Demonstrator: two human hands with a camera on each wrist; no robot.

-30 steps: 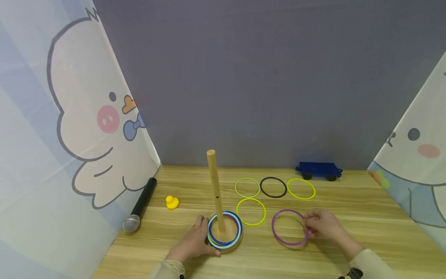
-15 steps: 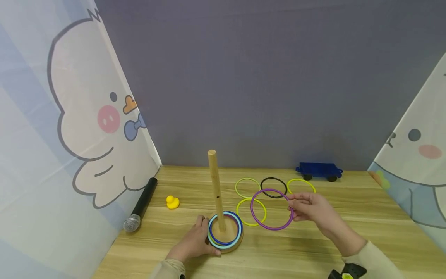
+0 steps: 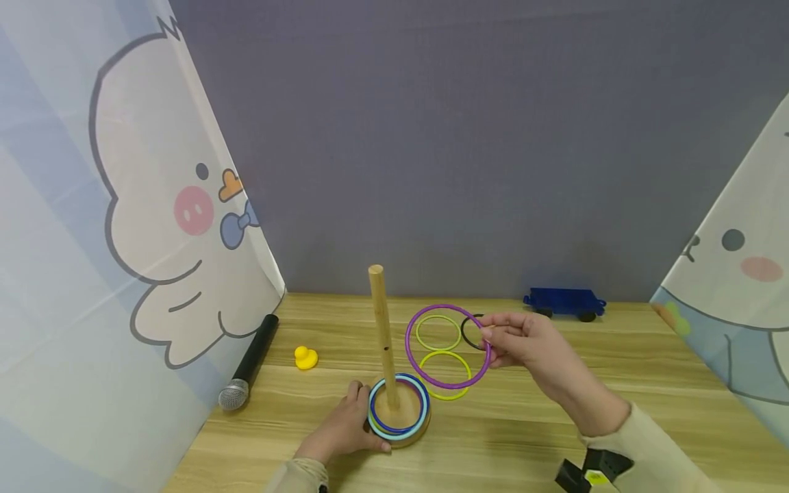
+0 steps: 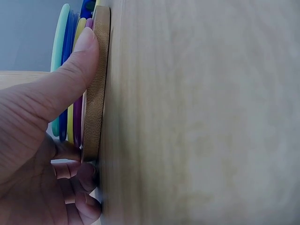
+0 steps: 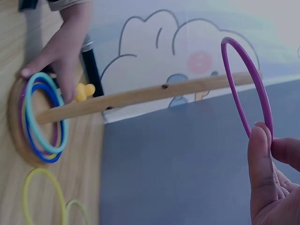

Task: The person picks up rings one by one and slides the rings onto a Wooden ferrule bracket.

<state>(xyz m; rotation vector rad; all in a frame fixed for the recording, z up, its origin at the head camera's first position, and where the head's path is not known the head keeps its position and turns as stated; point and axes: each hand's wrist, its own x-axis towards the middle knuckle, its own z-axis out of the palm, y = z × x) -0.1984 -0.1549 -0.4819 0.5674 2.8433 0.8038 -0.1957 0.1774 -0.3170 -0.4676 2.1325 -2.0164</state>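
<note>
My right hand (image 3: pixel 530 346) pinches a purple ring (image 3: pixel 445 307) between thumb and fingers, raised above the table. The ring is to the right of the upright wooden post (image 3: pixel 382 322) and apart from it in the head view. At the post's foot, my left hand (image 3: pixel 345 424) grips the round wooden base (image 4: pixel 95 117), with the thumb along its near edge. Several rings lie stacked around the post on this base: a light blue ring (image 4: pixel 60 42) on top, then blue, yellow and purple ones. The left fingers' far side is partly hidden in the head view.
Behind the held ring lie a yellow ring (image 3: pixel 459 396), a yellow-green ring (image 3: pixel 417 333) and a partly covered black ring (image 3: pixel 463 331). A blue toy wagon (image 3: pixel 564 300) stands at the back. A yellow rubber duck (image 3: pixel 305 358) and a microphone (image 3: pixel 249 363) lie left.
My right hand has lifted the purple ring off the table and moved it left and away toward the post. The left hand has stayed on the base.
</note>
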